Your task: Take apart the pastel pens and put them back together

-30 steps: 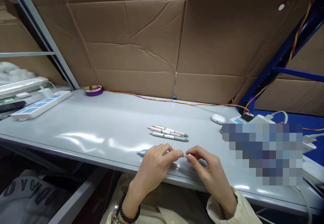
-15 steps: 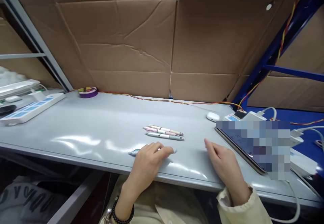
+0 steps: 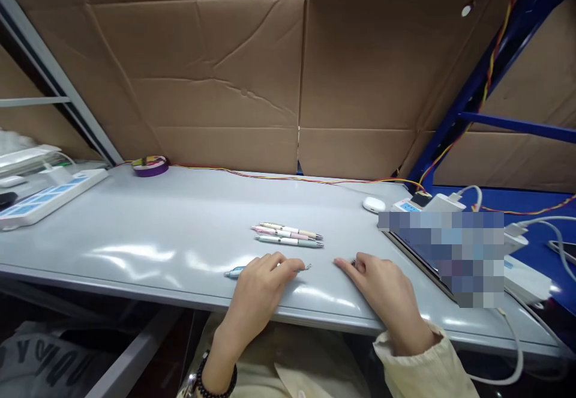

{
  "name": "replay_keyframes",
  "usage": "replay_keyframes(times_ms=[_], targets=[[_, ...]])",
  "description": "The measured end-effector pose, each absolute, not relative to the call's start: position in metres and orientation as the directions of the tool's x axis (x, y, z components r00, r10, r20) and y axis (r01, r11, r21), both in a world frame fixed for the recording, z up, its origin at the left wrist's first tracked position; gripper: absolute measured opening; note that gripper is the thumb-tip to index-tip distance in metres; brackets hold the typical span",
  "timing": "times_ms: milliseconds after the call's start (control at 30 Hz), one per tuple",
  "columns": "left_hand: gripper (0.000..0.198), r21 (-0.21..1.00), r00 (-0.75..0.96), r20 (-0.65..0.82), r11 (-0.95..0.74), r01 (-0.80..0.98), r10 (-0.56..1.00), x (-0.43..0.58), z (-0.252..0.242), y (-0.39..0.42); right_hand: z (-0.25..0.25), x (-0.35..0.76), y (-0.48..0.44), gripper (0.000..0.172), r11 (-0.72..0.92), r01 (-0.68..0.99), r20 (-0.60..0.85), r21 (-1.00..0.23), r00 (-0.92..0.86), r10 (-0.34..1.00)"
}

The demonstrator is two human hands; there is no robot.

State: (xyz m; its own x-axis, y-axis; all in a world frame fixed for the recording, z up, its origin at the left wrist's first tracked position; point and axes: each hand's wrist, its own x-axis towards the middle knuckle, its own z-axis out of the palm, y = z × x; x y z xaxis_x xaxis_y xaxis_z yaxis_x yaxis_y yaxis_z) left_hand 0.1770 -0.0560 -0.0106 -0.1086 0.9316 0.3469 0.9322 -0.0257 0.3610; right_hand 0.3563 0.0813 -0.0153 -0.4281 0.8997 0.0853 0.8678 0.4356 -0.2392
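Observation:
My left hand [image 3: 263, 287] is closed around a light blue pen [image 3: 234, 272] low over the grey tabletop. The pen's back end shows left of my knuckles, and a thin spring-like tip [image 3: 308, 267] sticks out past my thumb. My right hand [image 3: 387, 287] rests to the right with curled fingers and the thumb pointing left. A small dark bit shows by its index finger, too little to name. Beyond my left hand lie three pens side by side: a cream one [image 3: 292, 230], a pink one [image 3: 283, 234] and a green one [image 3: 288, 242].
On the right lies a phone-like device [image 3: 420, 266], partly blurred out, with a white case [image 3: 374, 205] and chargers [image 3: 443, 203] behind it. A purple tape roll [image 3: 150, 167] and a power strip [image 3: 54, 199] are on the left. Cardboard [image 3: 225, 56] stands behind the table.
My right hand has moved left, closer to my left hand, and a small dark bit now shows at its fingers. My left hand keeps hold of the pen. The view has shifted slightly.

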Motion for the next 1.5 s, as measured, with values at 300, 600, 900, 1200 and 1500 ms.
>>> replay_keyframes(times_ms=[300,600,900,1200,1500], targets=[[0.027,0.368,-0.112,0.339,-0.022,0.929,0.934,0.178,-0.011,-0.056,-0.016,0.352,0.065,0.027,0.683,0.392,0.463,-0.616,-0.522,0.717],[0.026,0.365,-0.113,0.341,-0.021,0.931,0.933,0.179,-0.012,-0.057,-0.026,0.326,0.042,0.014,0.721,0.180,0.490,-0.669,-0.623,0.610],[0.022,0.427,-0.165,0.384,-0.016,0.904,0.908,0.179,-0.011,-0.059,-0.017,0.332,0.043,0.013,0.608,0.162,0.477,-0.777,-0.478,0.737],[0.026,0.372,-0.163,0.396,0.004,0.928,0.904,0.178,-0.015,-0.058,-0.016,0.340,0.050,0.018,0.550,0.188,0.417,-0.814,-0.471,0.778],[0.024,0.310,-0.083,0.386,-0.045,0.950,0.919,0.181,-0.014,-0.059,-0.017,0.330,0.040,0.016,0.558,0.067,0.402,-0.827,-0.625,0.669]])
